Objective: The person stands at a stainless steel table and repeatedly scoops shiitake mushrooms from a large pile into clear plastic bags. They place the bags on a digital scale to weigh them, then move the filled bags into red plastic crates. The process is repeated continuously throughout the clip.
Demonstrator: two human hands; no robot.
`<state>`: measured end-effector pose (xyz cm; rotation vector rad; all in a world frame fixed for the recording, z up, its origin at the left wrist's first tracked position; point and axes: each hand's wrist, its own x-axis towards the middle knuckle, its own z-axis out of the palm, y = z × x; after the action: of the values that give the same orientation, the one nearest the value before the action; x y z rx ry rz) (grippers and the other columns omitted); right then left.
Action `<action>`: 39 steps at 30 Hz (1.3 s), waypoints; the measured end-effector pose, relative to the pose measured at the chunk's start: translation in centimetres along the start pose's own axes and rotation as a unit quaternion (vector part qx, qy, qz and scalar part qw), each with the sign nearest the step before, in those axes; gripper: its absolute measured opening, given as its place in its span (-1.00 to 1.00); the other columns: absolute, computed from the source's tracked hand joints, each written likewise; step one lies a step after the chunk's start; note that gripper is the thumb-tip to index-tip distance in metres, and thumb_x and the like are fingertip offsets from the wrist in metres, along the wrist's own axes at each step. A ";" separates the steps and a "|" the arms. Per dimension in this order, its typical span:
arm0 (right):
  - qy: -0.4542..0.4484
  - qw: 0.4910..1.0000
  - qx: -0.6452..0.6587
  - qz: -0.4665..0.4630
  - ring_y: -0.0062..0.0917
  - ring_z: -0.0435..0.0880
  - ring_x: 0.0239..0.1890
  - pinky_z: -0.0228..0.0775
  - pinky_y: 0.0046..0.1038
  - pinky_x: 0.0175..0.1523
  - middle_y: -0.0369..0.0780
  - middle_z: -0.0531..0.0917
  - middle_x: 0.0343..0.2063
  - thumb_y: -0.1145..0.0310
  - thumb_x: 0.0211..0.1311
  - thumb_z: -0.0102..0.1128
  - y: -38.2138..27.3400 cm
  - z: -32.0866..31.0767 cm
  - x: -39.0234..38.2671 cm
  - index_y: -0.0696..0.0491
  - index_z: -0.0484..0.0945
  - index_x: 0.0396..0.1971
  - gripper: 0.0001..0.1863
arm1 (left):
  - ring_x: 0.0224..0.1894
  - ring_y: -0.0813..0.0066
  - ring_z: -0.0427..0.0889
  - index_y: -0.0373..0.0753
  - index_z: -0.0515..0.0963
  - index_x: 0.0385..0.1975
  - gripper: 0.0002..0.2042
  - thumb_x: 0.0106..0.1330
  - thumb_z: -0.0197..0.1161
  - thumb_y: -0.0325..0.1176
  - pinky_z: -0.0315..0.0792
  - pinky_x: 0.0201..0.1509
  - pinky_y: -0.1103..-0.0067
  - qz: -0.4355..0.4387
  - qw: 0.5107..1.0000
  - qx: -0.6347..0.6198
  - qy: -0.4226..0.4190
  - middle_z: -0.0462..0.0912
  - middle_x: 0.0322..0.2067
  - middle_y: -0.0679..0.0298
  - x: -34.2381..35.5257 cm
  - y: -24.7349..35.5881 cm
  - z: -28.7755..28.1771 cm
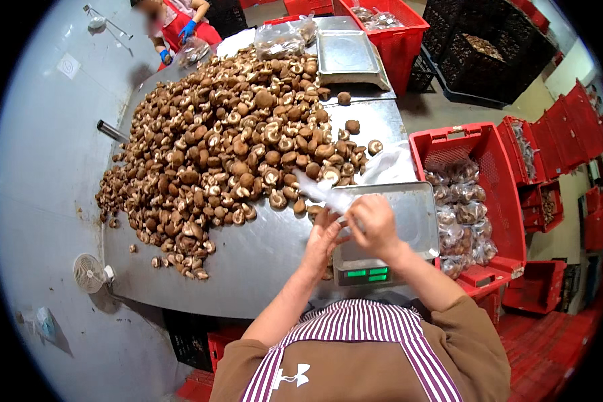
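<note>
Plastic bag (329,195), whitish, translucent, blurred

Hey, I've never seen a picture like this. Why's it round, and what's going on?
There's no machine: a person works with two bare hands, the left hand and right hand. The one picture comes from a wide fisheye camera on their head, looking down, so edges curve. A heap of brown mushrooms with pale stems lies on the grey metal table. The right hand holds a thin, whitish plastic bag; the left's exact grip is unclear. Below is a scale with a rectangular silver tray. Rightward, a red plastic crate holds clear bags of mushrooms.
</note>
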<state>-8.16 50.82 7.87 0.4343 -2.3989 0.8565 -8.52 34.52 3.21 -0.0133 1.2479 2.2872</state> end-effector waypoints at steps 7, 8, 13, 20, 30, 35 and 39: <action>-0.071 0.988 0.120 0.062 -0.26 0.50 -0.26 0.32 -0.27 -0.15 -0.15 0.51 -0.39 0.40 0.03 0.32 -5.0 3.1 -3.5 0.11 0.52 -0.39 -0.82 | -0.09 0.46 0.59 -0.25 0.42 0.10 -0.65 0.41 0.18 -0.22 0.54 -0.08 0.50 0.026 0.987 -0.011 0.160 0.57 -0.08 0.29 -3.4 -0.3 -5.0; -0.044 0.990 0.110 0.082 -0.25 0.51 -0.25 0.33 -0.26 -0.13 -0.14 0.51 -0.39 0.39 0.02 0.33 -4.8 3.0 -3.1 0.12 0.52 -0.37 -0.80 | -0.09 0.46 0.59 -0.24 0.42 0.10 -0.65 0.41 0.18 -0.22 0.55 -0.08 0.49 0.031 0.985 0.004 0.167 0.57 -0.08 0.29 -4.2 -0.2 -5.6; -0.184 0.920 0.216 0.271 -0.39 0.54 -0.19 0.38 -0.35 -0.05 -0.19 0.58 -0.34 0.33 0.06 0.38 -5.8 4.1 -2.2 0.12 0.56 -0.28 -0.73 | -0.08 0.50 0.56 -0.35 0.50 0.04 -0.63 0.38 0.24 -0.22 0.46 0.02 0.53 0.045 0.977 0.059 0.201 0.58 -0.06 0.25 -7.0 1.7 -7.1; -0.163 0.899 0.279 0.295 -0.52 0.57 -0.38 0.40 -0.45 -0.25 -0.20 0.59 -0.42 0.28 0.22 0.28 -10.3 8.2 -3.5 0.18 0.54 -0.39 -0.75 | -0.13 0.56 0.56 -0.35 0.57 -0.06 -0.70 0.37 0.25 -0.24 0.43 -0.03 0.58 0.060 0.967 0.027 0.246 0.63 -0.17 0.30 -8.9 3.4 -9.9; -0.180 0.920 0.180 0.296 -0.54 0.50 -0.45 0.38 -0.47 -0.32 -0.24 0.52 -0.52 0.23 0.14 0.36 -14.2 11.2 -3.9 0.18 0.58 -0.45 -0.71 | -0.21 0.52 0.57 -0.43 0.59 -0.11 -0.69 0.40 0.18 -0.26 0.45 -0.12 0.53 0.092 0.947 0.204 0.230 0.67 -0.23 0.24 -9.7 4.3 -13.7; -0.154 0.845 0.268 0.436 -0.68 0.49 -0.40 0.34 -0.59 -0.27 -0.33 0.59 -0.42 0.27 0.19 0.33 -14.7 12.6 -4.2 0.16 0.59 -0.35 -0.76 | -0.19 0.48 0.59 -0.41 0.58 -0.13 -0.74 0.40 0.18 -0.31 0.46 -0.11 0.51 0.113 0.934 0.277 0.193 0.68 -0.23 0.21 -8.9 3.5 -15.6; -0.131 0.706 0.442 0.537 -0.70 0.51 -0.33 0.35 -0.60 -0.19 -0.37 0.61 -0.37 0.28 0.23 0.31 -13.9 14.6 -5.4 0.13 0.60 -0.26 -0.77 | -0.15 0.40 0.61 -0.38 0.53 -0.04 -0.71 0.37 0.21 -0.31 0.46 -0.07 0.51 0.087 0.968 0.212 0.103 0.66 -0.19 0.16 -8.9 3.1 -17.1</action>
<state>-3.06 31.48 1.90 -0.7123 -2.1553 2.6283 -6.34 15.78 -1.92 0.0123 1.8939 2.1543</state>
